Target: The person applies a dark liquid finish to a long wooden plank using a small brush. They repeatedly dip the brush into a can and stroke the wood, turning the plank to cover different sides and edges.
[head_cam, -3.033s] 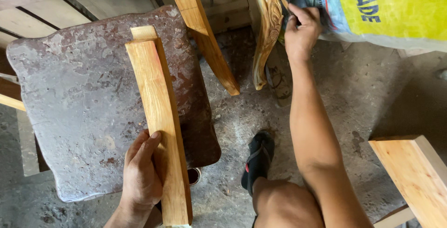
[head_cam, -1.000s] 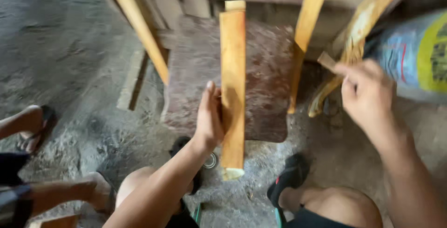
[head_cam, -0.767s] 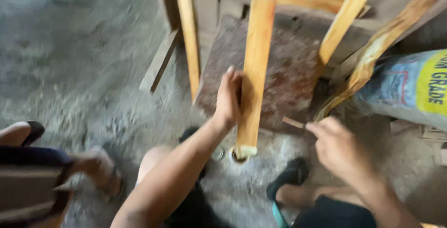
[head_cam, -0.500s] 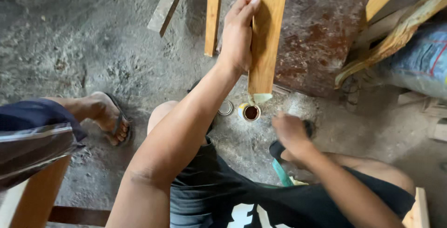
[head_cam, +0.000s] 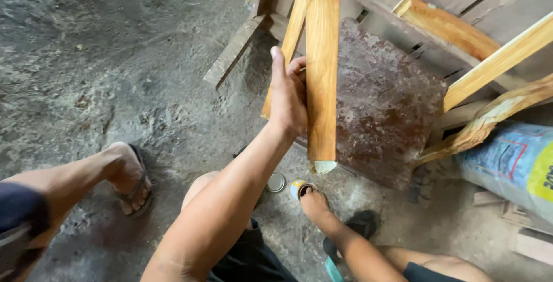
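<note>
1. Head view looks down on a rough concrete floor (head_cam: 103, 74) where a person sits with knees apart.
2. The left hand (head_cam: 288, 95) grasps a long wooden plank (head_cam: 321, 69) from its left edge, thumb pointing up along the wood and fingers wrapped behind it.
3. That plank stands tilted, its lower end hanging free just above a small open tin can (head_cam: 299, 188) on the floor, and its upper part runs out of the top of the frame.
4. The right hand (head_cam: 315, 204) is down at the can, touching its rim; whether its fingers are closed around the can cannot be told from this angle.
5. A round lid (head_cam: 276, 182) lies flat just left of the can.
6. Behind the plank lies a rusty metal sheet (head_cam: 386, 103), propped against more wooden pieces.
7. A printed sack (head_cam: 512, 164) sits at the right edge.
8. Another person's sandalled foot (head_cam: 129, 175) rests on the floor at the left, well apart from the can.
</note>
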